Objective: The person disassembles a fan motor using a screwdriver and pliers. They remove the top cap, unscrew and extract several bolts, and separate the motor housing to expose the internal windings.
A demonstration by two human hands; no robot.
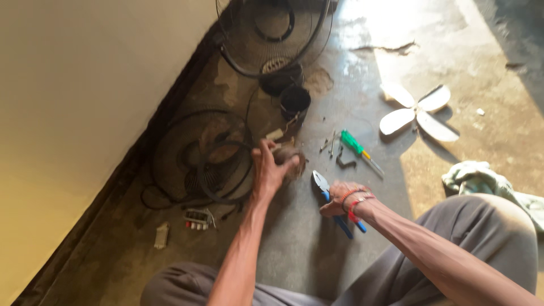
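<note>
A small dark, roundish motor part [288, 158] sits near the middle of the concrete floor [294, 249], and the left hand [271, 169] is wrapped over its near left side, fingers curled around it and thumb toward the far side, the forearm running straight up from the near edge of the view. The part is too blurred and covered to tell which way it points. Just right of it lie blue-handled pliers [334, 204], their long axis running from far left to near right, the metal nose pointing far left toward the motor part. The right hand [343, 198] is closed over the handles, knuckles up, wrist bent, with red and orange bangles at the wrist; the arm comes in from the near right over a grey-trousered knee [481, 238]. Farther away lies a green-handled screwdriver [360, 150], slanted with its shaft toward the near right, beside a few loose screws [328, 144]. Well off to the far right rests a white fan blade [418, 112]. To the left, wire fan guards [204, 158] lie by the wall, and a small switch block with red buttons [197, 218] lies near left. A black cup-shaped housing [294, 102] stands beyond the motor part.
</note>
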